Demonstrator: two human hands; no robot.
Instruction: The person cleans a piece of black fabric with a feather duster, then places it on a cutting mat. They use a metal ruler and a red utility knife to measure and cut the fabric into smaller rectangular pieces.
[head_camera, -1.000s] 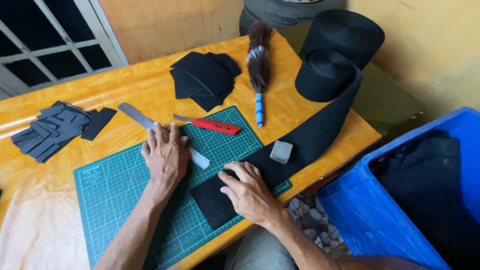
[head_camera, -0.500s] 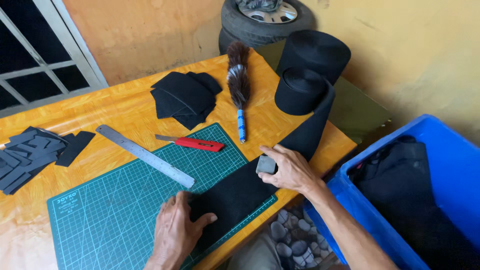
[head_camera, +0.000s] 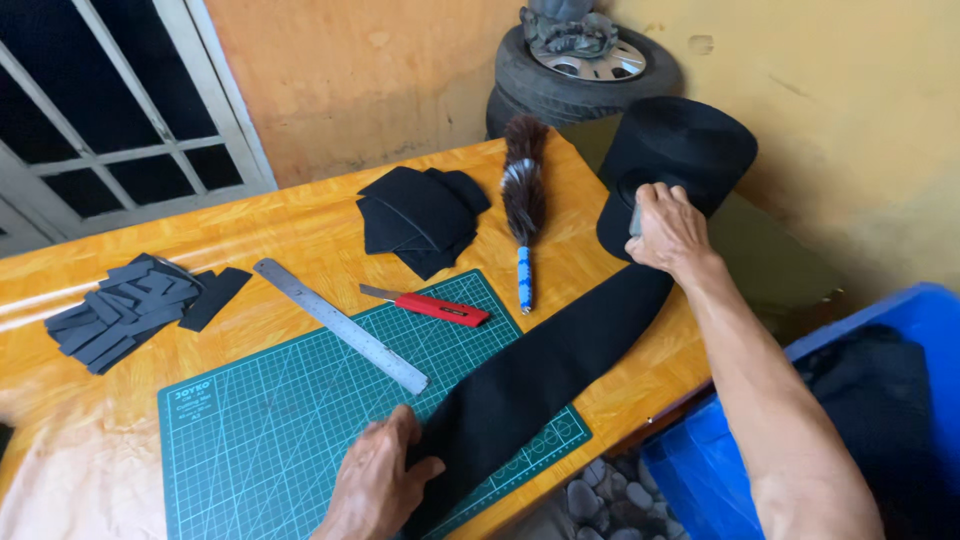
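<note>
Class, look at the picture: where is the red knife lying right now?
The red knife lies on the cutting mat's top edge, mid-table, between the steel ruler on its left and the feather duster on its right.

Even daylight fills my head view; I see glare on the glossy orange table (head_camera: 300, 235) nearest the barred window (head_camera: 110, 130). Shadows stay soft and short. The black fabric strip (head_camera: 540, 375) swallows detail. Wide-lens bending curves the frame edges, and my left hand (head_camera: 375, 485) blurs slightly at the bottom.
</note>
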